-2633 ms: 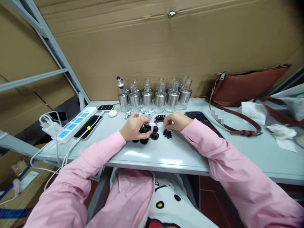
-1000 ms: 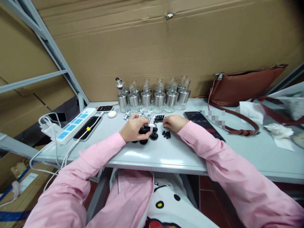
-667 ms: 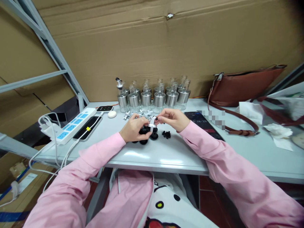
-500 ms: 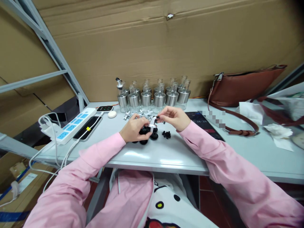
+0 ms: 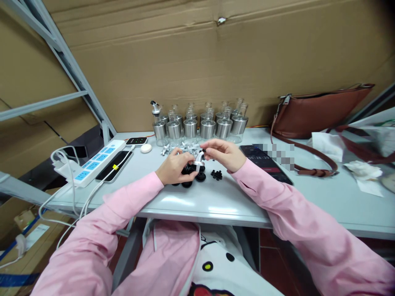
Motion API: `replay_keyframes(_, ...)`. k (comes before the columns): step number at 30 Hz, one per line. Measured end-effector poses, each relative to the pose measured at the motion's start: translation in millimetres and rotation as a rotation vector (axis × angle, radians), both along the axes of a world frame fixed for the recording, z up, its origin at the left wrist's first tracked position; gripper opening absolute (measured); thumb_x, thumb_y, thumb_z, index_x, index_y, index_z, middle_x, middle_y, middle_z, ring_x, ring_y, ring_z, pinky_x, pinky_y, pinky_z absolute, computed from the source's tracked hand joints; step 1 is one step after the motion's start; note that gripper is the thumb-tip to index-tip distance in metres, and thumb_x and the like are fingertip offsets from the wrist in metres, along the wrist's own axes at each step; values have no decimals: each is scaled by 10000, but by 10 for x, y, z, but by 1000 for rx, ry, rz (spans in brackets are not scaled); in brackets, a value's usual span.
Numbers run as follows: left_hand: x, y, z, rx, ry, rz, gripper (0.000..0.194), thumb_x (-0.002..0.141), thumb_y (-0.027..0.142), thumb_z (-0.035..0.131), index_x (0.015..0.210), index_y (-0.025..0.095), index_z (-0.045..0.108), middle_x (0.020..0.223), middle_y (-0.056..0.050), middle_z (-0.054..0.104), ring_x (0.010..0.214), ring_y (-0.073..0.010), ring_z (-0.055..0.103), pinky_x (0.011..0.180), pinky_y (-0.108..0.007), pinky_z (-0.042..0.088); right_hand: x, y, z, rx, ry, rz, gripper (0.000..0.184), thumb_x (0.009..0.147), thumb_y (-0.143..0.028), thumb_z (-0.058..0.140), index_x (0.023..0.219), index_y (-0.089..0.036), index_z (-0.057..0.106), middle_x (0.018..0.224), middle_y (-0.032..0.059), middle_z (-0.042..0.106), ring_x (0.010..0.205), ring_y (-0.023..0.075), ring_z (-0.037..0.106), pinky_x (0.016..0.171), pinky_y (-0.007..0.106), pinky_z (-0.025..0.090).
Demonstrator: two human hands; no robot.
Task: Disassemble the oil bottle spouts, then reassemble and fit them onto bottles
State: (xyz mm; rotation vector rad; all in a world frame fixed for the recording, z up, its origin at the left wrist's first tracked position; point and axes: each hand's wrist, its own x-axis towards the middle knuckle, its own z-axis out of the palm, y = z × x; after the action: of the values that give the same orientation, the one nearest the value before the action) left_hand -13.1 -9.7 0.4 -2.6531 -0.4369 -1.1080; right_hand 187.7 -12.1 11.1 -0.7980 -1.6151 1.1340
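My left hand (image 5: 174, 167) is closed around a silver pourer spout (image 5: 199, 161), holding it tilted above the table. At the spout's upper tip, my right hand (image 5: 226, 154) pinches a small black cap (image 5: 202, 151), mostly hidden by the fingers. Black round stoppers (image 5: 200, 177) lie under and beside my left hand, partly covered by it. A small pile of black caps (image 5: 217, 175) sits just right of them. Behind my hands lie several loose silver spouts (image 5: 168, 149).
Glass bottles with metal bands (image 5: 207, 129) stand in rows at the back; one carries a pourer (image 5: 155, 109). On the left are a power strip (image 5: 97, 162), a phone (image 5: 115, 166) and cables. A dark tablet-like screen (image 5: 265, 163) and a brown bag (image 5: 317, 113) lie right.
My right hand has shifted slightly left, its fingers closer over the spout's tip. My left hand keeps its hold on the spout, nearly still.
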Motion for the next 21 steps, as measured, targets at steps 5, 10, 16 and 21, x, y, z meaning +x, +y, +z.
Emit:
replay_keyframes(5,-10,3,-6,-16,-2,1,198,775,289,503,914,188,406,673,25,584,546,-114,508,693,-310,393,13,-15,30,-23,10,-10,335,599,-411,724,820,-169,654,711,9,646,609,107,579,651,307,511)
replay_keyframes(10,-13,6,-14,-29,19,19,194,779,299,494,908,188,401,686,20,592,547,-115,512,700,-317,391,21,-25,51,-39,-2,-4,308,580,-367,743,809,-167,689,703,8,657,604,104,573,662,305,511)
replay_keyframes(16,-7,7,-12,-9,1,4,204,779,288,500,924,185,401,681,26,588,534,-105,511,702,-310,392,17,-22,50,8,-61,7,299,625,-385,703,834,-172,701,857,40,675,711,123,586,660,284,496)
replay_keyframes(21,-4,4,-9,-3,-16,0,208,778,288,500,932,186,404,668,33,574,529,-102,509,702,-308,396,26,-7,53,-9,-30,-36,309,607,-394,724,814,-168,682,794,34,678,715,132,605,681,293,500)
